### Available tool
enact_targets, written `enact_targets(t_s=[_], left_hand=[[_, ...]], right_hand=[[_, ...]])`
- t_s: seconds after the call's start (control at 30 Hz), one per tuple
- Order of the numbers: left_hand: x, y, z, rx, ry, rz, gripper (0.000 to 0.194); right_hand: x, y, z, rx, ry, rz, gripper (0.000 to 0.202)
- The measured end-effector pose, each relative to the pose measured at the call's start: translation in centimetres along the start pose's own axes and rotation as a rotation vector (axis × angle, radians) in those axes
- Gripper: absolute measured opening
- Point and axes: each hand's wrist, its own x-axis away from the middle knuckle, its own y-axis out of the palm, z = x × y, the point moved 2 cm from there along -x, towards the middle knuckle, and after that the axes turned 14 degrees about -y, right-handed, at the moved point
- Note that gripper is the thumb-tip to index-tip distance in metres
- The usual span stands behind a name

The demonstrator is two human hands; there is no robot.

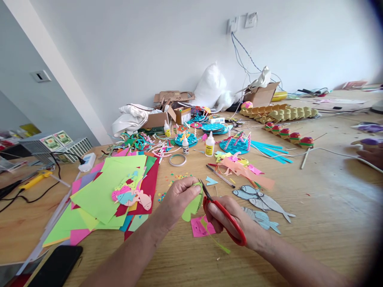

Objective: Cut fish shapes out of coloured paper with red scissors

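My left hand (184,195) pinches a green paper piece (190,208) with dark drawn lines, near the middle of the view. My right hand (229,213) is wrapped round red-handled scissors (230,223), whose blades meet the paper's upper right edge. A thin green strip (220,244) hangs below my hands, over a pink paper square (197,227) with a drawing on it. Blue-grey paper fish (271,203) lie right of my right hand. Small cut paper fish (128,196) are heaped on green sheets (97,195) at the left.
Glue bottles (210,145), a tape roll (177,160), a pen (221,176) and orange paper scraps (245,171) lie beyond my hands. Egg-carton crafts (289,134) stand at the back right. A black phone (56,266) is front left. Another person's hand (372,154) shows at the right edge.
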Motion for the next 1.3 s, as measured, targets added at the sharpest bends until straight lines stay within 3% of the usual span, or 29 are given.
enact_targets(t_s=[0.5, 0.9, 1.3], left_hand=[[0.0, 0.4, -0.3, -0.023, 0.023, 0.015, 0.026], [-0.2, -0.1, -0.3, 0.065, -0.012, -0.089, 0.022], [-0.1, -1.9, 0.0, 0.058, -0.182, -0.106, 0.024]], right_hand=[[0.1, 0.3, 0.3, -0.044, 0.076, 0.028, 0.061], [0.0, 0.4, 0.3, -0.063, 0.1, 0.021, 0.062], [0.1, 0.4, 0.8, -0.063, 0.121, -0.045, 0.058]])
